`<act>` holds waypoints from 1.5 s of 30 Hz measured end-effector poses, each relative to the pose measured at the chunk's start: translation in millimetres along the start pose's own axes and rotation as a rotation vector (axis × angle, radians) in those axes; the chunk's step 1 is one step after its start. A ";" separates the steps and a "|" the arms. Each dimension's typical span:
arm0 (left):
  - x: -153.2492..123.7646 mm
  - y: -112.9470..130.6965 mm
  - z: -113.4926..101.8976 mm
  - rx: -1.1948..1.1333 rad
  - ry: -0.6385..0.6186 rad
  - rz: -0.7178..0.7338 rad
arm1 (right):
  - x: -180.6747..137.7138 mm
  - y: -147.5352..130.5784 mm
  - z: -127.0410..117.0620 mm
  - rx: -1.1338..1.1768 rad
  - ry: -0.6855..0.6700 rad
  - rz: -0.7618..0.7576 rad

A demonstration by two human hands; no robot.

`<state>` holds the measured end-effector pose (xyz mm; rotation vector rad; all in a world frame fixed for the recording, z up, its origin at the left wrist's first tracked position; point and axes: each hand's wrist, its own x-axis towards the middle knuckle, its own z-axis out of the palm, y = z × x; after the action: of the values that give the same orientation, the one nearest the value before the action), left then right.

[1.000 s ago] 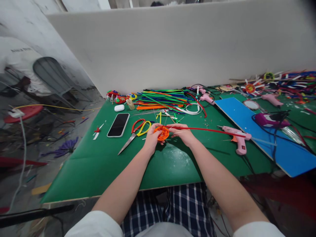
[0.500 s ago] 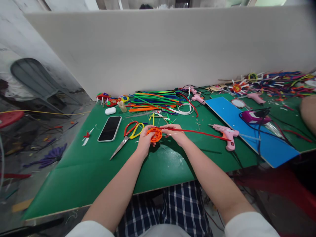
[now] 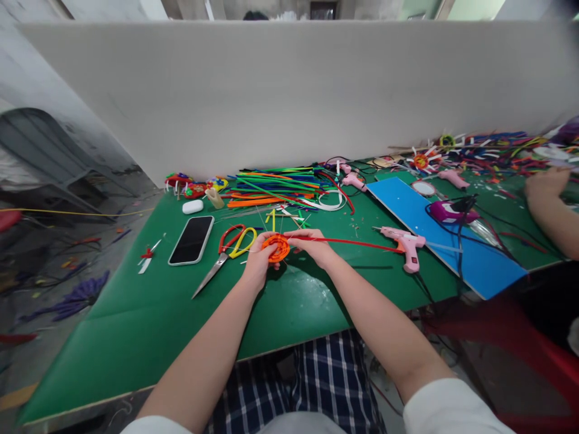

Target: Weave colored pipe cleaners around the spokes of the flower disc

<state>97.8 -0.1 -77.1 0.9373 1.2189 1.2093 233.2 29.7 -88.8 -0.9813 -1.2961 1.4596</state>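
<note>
An orange coiled disc of pipe cleaner (image 3: 279,246), with thin wires sticking out around it, is pinched at its left side by my left hand (image 3: 257,260). My right hand (image 3: 313,246) is closed at the disc's right edge, its fingers on a red pipe cleaner (image 3: 357,242) that stretches right toward a pink glue gun (image 3: 409,244). Whether the red strand joins the coil is hidden by my fingers. Left of my hands lie scissors (image 3: 211,274) with one red and one yellow handle. Short yellow and green scraps (image 3: 272,220) lie just behind the disc.
A phone (image 3: 192,240) and white case (image 3: 192,207) lie at left. Behind my hands is a pile of coloured pipe cleaners (image 3: 275,187). A blue board (image 3: 407,202) with a purple tool (image 3: 452,211) is at right, near a co-worker's hand (image 3: 547,184). A pale partition (image 3: 289,90) stands behind.
The view has turned slightly right, so the table's things sit further left. The co-worker's hand now shows at the right. My hands keep nearly the same hold on the coil and red pipe cleaner.
</note>
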 end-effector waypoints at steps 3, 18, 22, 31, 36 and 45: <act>0.0 -0.7 -0.6 0.009 -0.008 0.011 | 0.1 0.4 0.3 -0.010 -0.006 -0.004; 2.4 -4.9 -6.8 -0.004 -0.059 0.057 | 5.0 7.7 4.2 0.003 0.056 -0.007; 3.4 -8.1 -8.5 -0.018 -0.093 0.083 | 5.2 8.8 3.8 0.010 0.051 0.001; 5.8 -12.9 -10.2 0.010 -0.104 0.087 | 6.3 9.5 2.4 0.082 0.018 0.036; 6.0 -12.6 -10.1 0.001 -0.112 0.071 | 5.4 8.8 1.9 0.121 0.007 0.037; 5.9 -9.5 -8.1 -0.002 -0.124 0.048 | 5.0 8.7 -2.6 0.189 -0.029 0.074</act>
<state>91.0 3.5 -88.5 1.0300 1.1022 1.1724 233.3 35.0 -97.7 -0.8938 -1.1284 1.6260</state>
